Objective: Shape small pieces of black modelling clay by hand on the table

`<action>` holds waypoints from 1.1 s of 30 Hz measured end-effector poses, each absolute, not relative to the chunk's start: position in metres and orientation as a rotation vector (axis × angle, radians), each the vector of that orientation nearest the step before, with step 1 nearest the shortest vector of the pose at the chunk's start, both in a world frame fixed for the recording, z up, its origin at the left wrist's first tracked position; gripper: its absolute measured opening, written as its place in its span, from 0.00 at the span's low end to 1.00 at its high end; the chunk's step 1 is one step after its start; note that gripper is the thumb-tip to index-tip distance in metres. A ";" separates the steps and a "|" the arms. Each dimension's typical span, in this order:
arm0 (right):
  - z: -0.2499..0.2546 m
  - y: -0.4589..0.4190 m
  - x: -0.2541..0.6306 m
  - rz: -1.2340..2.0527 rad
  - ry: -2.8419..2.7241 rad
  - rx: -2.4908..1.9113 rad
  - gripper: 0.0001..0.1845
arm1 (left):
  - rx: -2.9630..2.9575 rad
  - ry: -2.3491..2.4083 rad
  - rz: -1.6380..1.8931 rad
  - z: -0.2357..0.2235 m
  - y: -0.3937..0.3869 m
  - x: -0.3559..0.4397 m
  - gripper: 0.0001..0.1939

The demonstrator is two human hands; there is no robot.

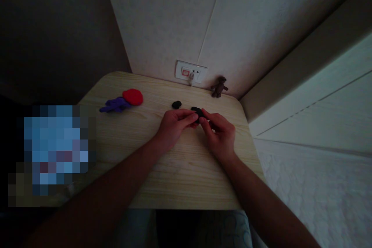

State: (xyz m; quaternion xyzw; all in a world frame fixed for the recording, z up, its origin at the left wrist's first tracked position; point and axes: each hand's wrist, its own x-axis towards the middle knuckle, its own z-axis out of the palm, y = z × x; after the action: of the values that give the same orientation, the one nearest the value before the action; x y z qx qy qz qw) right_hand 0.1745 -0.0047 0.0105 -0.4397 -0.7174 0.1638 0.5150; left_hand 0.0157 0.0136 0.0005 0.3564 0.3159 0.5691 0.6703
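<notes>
The fingers of the left hand [171, 128] and right hand [222, 135] are closed to a narrow pinch, thumbs against bent fingers, with a black clay lump [198, 112] between them. The lump sits just above the desk [174, 178], partly covered by the fingertips; whether its underside touches the wood I cannot tell. Gripping it from both sides probably steadies so small and seemingly soft a piece while letting each thumb press it.

Both wrists are turned inward so the fingertips meet, the left forearm [124, 178] slanting in from the lower left, the right forearm [264, 195] from the lower right.

Just beyond the left hand lies a smaller black piece [176, 104], apart from the held one, perhaps put there to be within easy reach. Further left, a red clay disc [133, 97] touches a purple clay piece [114, 104]. At the back right a brown bear figurine [219, 87] stands near the wall, beside a socket [180, 70], likely out of the hands' way.
</notes>
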 end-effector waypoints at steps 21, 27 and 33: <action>0.006 -0.001 0.174 0.857 -1.487 -1.063 0.16 | 0.851 0.717 1.279 -0.001 0.013 0.015 0.11; 0.006 0.000 0.174 0.932 -1.428 -1.079 0.15 | 0.854 0.707 1.293 0.000 0.013 0.016 0.12; 0.005 -0.002 0.174 0.822 -1.508 -1.073 0.16 | 0.846 0.720 1.277 0.001 0.013 0.016 0.11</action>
State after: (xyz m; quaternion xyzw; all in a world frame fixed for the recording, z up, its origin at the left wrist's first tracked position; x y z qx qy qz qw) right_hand 0.1742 -0.0016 0.0047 -0.4494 -0.6316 0.3442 0.5298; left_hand 0.0162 0.0130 0.0011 0.3741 0.3186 0.5649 0.6629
